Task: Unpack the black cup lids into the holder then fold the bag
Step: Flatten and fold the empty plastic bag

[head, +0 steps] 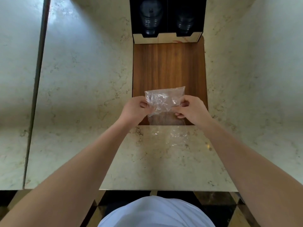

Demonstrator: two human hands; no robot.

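A clear crumpled plastic bag (164,99) is held over the near end of a wooden board (168,66). Its upper part is doubled over, and its lower part trails flat onto the marble counter toward me. My left hand (133,108) pinches the bag's left edge. My right hand (191,108) pinches its right edge. At the far end of the board stands a black holder (167,28) with two slots. Stacks of black cup lids (150,20) fill the left slot, and a darker stack of lids (185,22) fills the right slot.
The marble counter (82,79) spreads to both sides of the board. A dark seam (36,82) runs down the counter at the left. The counter's front edge is close to my body, with dark floor below it.
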